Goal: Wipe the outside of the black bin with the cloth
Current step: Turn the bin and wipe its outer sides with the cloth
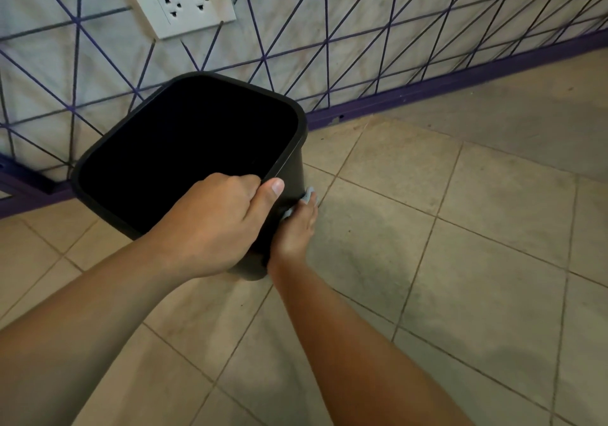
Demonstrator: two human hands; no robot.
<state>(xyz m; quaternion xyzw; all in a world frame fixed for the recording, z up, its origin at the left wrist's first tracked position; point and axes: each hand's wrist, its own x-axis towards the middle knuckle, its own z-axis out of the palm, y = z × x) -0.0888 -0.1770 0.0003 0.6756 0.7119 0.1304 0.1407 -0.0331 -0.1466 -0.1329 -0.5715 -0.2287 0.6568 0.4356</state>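
The left hand [215,225] has its fingers clamped on the near rim of the bin [289,175], steadying it on the floor [460,261] by the wall, while the right hand [294,231] presses the cloth [308,195] flat against its right side to wipe.

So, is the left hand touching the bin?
Touching. The head view shows the left hand gripping the bin rim, fingers curled inside, thumb outside.
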